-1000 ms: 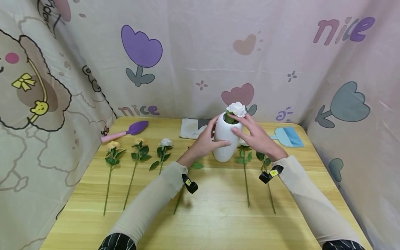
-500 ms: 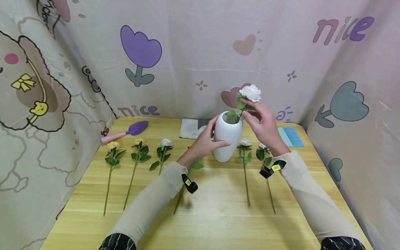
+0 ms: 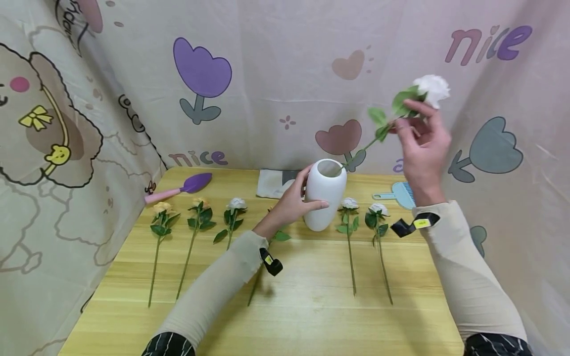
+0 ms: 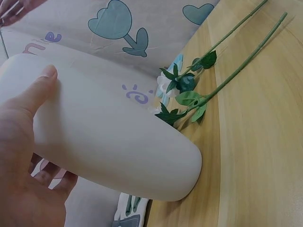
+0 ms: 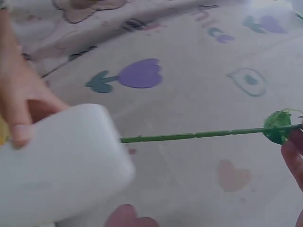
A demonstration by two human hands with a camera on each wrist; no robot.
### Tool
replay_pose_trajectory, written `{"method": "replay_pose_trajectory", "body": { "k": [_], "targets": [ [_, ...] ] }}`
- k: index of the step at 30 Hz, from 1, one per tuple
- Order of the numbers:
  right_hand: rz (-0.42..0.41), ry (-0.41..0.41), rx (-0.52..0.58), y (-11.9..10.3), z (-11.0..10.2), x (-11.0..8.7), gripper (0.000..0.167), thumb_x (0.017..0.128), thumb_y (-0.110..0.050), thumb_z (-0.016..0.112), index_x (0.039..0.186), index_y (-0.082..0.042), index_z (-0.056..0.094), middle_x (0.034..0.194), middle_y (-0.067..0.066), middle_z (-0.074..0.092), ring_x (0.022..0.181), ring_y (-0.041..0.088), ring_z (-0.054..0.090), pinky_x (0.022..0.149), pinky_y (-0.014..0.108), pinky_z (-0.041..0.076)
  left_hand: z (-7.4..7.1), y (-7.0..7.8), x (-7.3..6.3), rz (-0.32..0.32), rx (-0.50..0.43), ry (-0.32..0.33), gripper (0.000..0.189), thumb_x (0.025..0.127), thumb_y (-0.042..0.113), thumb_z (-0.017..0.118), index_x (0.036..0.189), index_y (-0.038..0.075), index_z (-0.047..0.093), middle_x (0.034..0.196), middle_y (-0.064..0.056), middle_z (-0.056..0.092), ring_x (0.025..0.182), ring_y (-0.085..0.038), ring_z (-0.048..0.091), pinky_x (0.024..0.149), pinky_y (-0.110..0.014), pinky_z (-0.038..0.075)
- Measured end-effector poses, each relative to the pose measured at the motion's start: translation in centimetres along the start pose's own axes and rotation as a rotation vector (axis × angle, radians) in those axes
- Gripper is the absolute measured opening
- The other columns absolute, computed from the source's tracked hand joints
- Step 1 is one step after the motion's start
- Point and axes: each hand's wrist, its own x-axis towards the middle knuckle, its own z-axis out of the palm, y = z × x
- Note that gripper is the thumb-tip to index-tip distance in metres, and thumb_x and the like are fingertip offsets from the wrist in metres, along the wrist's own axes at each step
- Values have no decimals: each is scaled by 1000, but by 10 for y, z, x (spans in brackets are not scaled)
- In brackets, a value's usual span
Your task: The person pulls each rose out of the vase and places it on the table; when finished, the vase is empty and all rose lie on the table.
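A white vase (image 3: 324, 202) stands upright on the wooden table, its dark mouth facing up. My left hand (image 3: 291, 200) grips its side, thumb across the front and fingers behind. High to the right, my right hand (image 3: 427, 148) pinches an artificial white rose (image 3: 431, 90) by its stem just under the bloom. The rose slants down to the left, and the lower end of its stem is at the vase's mouth. In the right wrist view the green stem (image 5: 199, 135) runs straight to the vase rim, while the bloom is out of that view.
Two white roses (image 3: 349, 203) lie right of the vase. Left of it lie yellow roses (image 3: 162, 207), a white rose (image 3: 236, 203) and another stem partly under my left arm. A purple trowel (image 3: 196, 182), folded cloth (image 3: 271, 183) and blue brush (image 3: 403, 195) lie along the back.
My right hand has moved up and right, drawing the white rose out of the vase until most of its stem shows. The left hand and vase have stayed in place.
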Motion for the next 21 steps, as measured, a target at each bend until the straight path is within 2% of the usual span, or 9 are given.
{"method": "replay_pose_trajectory", "body": {
  "k": [2,5,7,11,15,18,21],
  "targets": [
    [15,97,71,-9,-6,8,32,98,14,68,128,1,72,134,17,64,103,25,72,91,29,64,0,0,0,-2,3,2,107,92,28,91,173,34,20,166,6,43,139,-26,57,116,-61,50],
    [-50,199,118,-19,-18,20,32,94,17,69,124,4,72,131,21,66,99,27,71,87,32,65,0,-1,1,-2,-2,1,108,92,28,91,173,33,20,166,5,43,139,-27,57,116,-61,50],
    [-66,281,173,-27,-27,27,32,91,19,69,120,6,72,127,22,66,93,27,68,81,31,66,0,-1,1,1,-6,-1,108,92,27,91,173,33,20,166,5,43,139,-27,58,115,-61,50],
    [-62,386,214,-39,-48,35,31,89,20,66,117,8,71,128,23,65,91,28,63,73,30,65,0,-2,1,-1,-12,7,109,91,27,92,172,34,20,165,5,44,137,-28,58,114,-62,51],
    [-9,395,186,-41,-75,33,30,95,20,59,120,8,70,132,22,62,96,27,62,68,26,61,0,-1,0,-1,-14,7,109,91,28,92,172,35,20,165,6,44,137,-27,58,114,-62,51],
    [35,341,148,-31,-103,26,30,96,21,58,121,11,70,131,23,64,93,26,63,68,23,61,0,-1,0,0,-16,0,108,91,29,92,172,35,20,165,7,44,136,-27,58,114,-61,51],
    [104,258,89,-16,-132,13,30,96,21,63,123,13,71,125,22,69,89,23,67,71,21,62,0,-1,0,0,-20,-2,108,92,28,92,172,36,20,165,7,44,136,-27,58,114,-61,50]
  ]
}}
